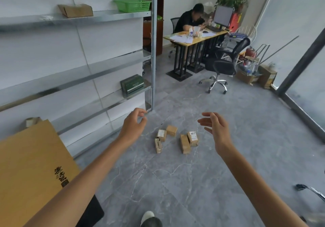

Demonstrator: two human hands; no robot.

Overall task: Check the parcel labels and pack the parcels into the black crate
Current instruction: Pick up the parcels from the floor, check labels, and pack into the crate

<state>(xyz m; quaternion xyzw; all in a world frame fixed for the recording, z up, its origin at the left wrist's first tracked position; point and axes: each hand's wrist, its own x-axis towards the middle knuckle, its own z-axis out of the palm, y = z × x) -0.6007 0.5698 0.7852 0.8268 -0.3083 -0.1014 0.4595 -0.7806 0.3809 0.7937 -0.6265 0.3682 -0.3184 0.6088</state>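
Several small brown cardboard parcels lie on the grey floor in two clusters. The left cluster [162,137] has one parcel showing a white label. In the right cluster [188,141] a labelled parcel [192,137] leans on another. My left hand [134,123] hovers above and left of them, fingers loosely curled, holding nothing. My right hand [215,127] is stretched out to their right with relaxed fingers, empty. A black object [93,212] shows at the bottom left under a large box; I cannot tell whether it is the crate.
Metal shelving [105,74] runs along the left wall with a green basket [132,5], a cardboard box [75,10] and a green box [132,85]. A large tan box [31,165] stands at lower left. A person sits at a desk [191,38]; an office chair [223,65] stands nearby. My shoe [149,218] is below.
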